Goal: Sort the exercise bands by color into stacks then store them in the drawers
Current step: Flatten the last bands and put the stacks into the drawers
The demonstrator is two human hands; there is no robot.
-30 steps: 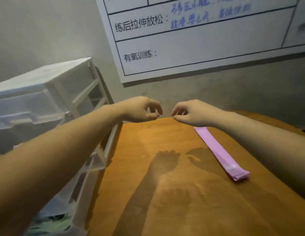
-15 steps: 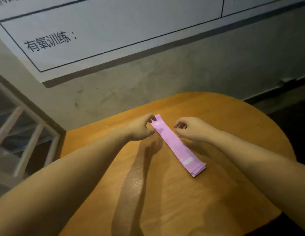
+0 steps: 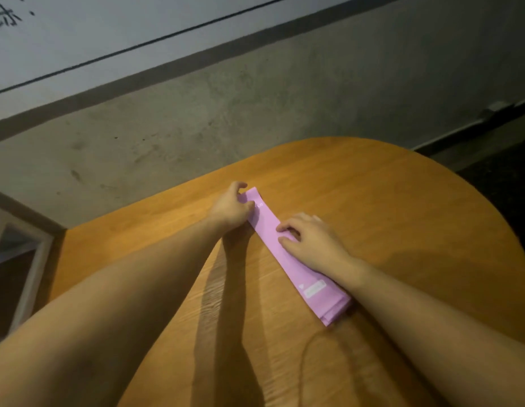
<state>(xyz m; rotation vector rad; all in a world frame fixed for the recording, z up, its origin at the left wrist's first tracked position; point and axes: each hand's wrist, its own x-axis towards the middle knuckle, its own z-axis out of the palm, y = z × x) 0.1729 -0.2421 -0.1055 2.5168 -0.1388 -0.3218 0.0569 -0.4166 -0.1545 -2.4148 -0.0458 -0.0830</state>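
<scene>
On the tabletop (image 3: 402,201) | head view: pink band stack (image 3: 287,254) lay flat at centre | left hand (image 3: 230,211) had come down, fingers pinching far end | right hand (image 3: 309,239) now pressed mid-stack, fingers relaxed | likely squaring before storing

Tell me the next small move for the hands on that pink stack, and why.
Probably lift the pink bands together as one stack toward the drawer frame at the left. The left hand already pinches the far end, the right hand rests flat on the middle, and the stack lies aligned on the table.
</scene>
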